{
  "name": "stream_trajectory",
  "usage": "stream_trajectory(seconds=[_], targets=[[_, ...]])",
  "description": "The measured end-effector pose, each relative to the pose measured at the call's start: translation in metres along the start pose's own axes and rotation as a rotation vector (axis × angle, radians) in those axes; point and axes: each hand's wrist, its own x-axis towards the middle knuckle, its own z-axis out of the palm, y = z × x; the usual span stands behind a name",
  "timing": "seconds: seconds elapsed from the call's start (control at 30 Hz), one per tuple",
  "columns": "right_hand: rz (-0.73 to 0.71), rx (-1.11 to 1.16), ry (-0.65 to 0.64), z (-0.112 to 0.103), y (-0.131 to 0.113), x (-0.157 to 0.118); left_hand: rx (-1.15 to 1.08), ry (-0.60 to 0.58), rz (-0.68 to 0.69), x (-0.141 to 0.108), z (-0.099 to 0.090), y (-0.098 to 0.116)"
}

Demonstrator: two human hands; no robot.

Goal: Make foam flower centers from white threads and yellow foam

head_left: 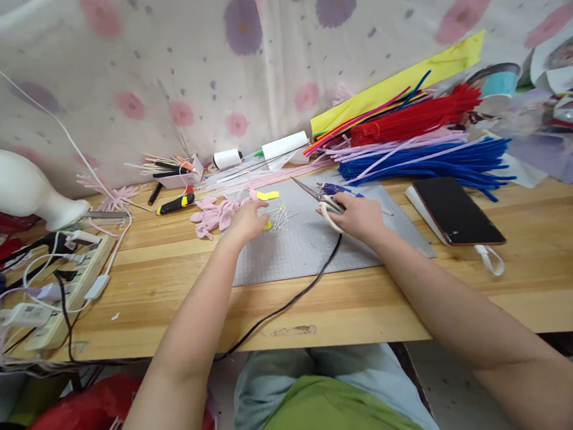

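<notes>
My right hand [359, 215] grips scissors [326, 205] with pale handles, their blades apart and pointing to the far left. Just behind them lies a blue glue gun [339, 189] on the grey cutting mat [300, 257]. My left hand [248, 223] hovers at the mat's left side, fingers stretched out, beside a heap of fuzzy pink pieces [213, 214]. A yellow strip [267, 195] lies just beyond its fingertips. Thin white stems [281, 217] are scattered to its right. Part of the left fingers is hidden by the back of the hand.
Blue pipe cleaners [422, 161] and red pipe cleaners [413, 118] lie at back right. A dark phone-like device [459, 210] sits on the right. A yellow-black utility knife [176, 204], power strip [72, 287] and white foam head [13, 189] occupy the left. A black cord [287, 305] crosses the front edge.
</notes>
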Motion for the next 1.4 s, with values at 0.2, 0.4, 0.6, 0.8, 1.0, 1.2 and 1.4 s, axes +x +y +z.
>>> stream_trajectory(seconds=[0.2,0.4,0.6,0.8,1.0,1.2,1.4], targets=[[0.078,0.182,-0.132,-0.012,-0.006,0.006,0.024,0.170,-0.194,-0.009,-0.013,-0.055],[-0.120,0.460,-0.457,-0.024,-0.037,0.028,0.005,0.145,-0.193,-0.026,-0.018,-0.092],[-0.128,-0.041,-0.282,-0.004,-0.064,0.076,0.026,0.119,-0.154,-0.037,-0.007,-0.101],[-0.193,-0.319,-0.234,0.023,-0.077,0.113,0.093,0.109,-0.094,-0.037,0.002,-0.098],[-0.272,-0.387,-0.271,0.038,-0.082,0.132,0.104,0.152,-0.133,-0.035,-0.002,-0.097],[-0.299,-0.295,-0.192,0.051,-0.071,0.139,0.047,0.241,-0.195,-0.033,0.003,-0.088],[-0.260,-0.200,-0.118,0.048,-0.070,0.136,0.014,0.306,-0.123,-0.024,0.007,-0.064]])
